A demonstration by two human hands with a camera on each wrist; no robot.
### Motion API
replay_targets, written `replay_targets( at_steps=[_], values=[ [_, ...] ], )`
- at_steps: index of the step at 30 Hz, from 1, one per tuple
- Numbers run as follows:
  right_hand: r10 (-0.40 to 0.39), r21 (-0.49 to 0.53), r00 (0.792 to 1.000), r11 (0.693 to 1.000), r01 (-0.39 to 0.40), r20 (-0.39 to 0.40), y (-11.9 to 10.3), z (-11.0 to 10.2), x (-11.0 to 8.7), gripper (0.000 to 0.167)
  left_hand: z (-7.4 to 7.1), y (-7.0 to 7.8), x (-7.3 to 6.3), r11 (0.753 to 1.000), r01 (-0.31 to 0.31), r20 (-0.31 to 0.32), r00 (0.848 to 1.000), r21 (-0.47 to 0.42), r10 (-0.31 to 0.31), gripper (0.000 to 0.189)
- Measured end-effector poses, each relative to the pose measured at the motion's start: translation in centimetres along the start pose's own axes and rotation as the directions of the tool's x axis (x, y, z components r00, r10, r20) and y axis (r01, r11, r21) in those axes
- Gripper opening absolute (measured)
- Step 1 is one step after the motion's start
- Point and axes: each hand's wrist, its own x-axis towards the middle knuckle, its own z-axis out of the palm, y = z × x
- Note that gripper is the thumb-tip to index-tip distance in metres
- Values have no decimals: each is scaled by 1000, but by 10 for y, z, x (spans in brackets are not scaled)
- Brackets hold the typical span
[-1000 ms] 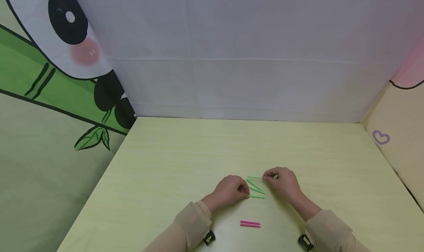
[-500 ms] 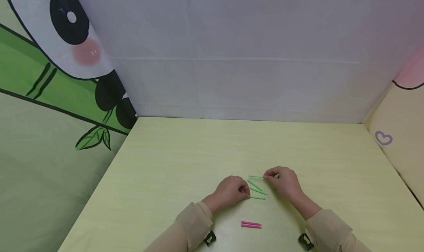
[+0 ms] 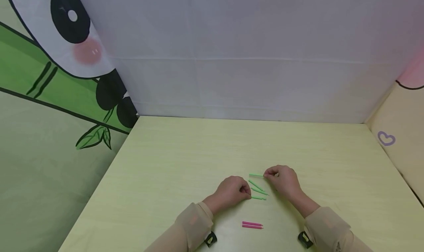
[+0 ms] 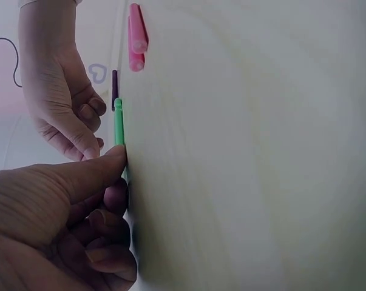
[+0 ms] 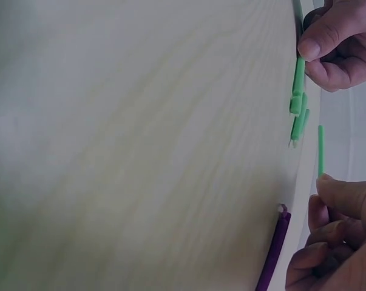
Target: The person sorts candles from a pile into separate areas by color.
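Observation:
Several thin green candles lie in a loose fan between the two hands in the head view. My left hand (image 3: 232,191) pinches the nearest green candle (image 3: 259,198) by its left end, thumb on top in the left wrist view. My right hand (image 3: 283,178) pinches the farthest green candle (image 3: 256,175) by its right end; in the right wrist view that candle (image 5: 321,148) points away from the fingertips. Two more green candles, an upper one (image 3: 256,185) and a lower one (image 3: 260,191), rest on the table between them, slanting down to the right.
Two pink candles (image 3: 252,225) lie side by side on the pale wooden table (image 3: 198,145), nearer the body. A purple candle (image 5: 274,251) shows on the table near the right hand in the right wrist view. A white cloth wall (image 3: 245,79) stands behind the table.
My right hand has moved slightly away from the body with its green candle, widening the gap to the candle below. The left hand stays nearly still, still pinching its candle.

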Motion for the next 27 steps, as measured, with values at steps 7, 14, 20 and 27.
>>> replay_targets(
  at_steps=[7,14,20,27],
  values=[
    [1,-8,1000,1000,-1,-2,-3,2,-2,6,0,1,-2,1000,5,4,1000,11,-5,12],
    [-9,-21,1000,1000,9,-1,-5,4,-2,7,1,0,-4,1000,15,7,1000,16,-15,13],
    [-15,-24,1000,1000,15,-5,-4,9,-2,7,1,-2,-5,1000,5,8,1000,25,-5,13],
    [-22,-25,1000,999,22,-11,-5,11,-3,7,2,-3,-7,1000,-5,10,1000,28,5,12]
  ],
)
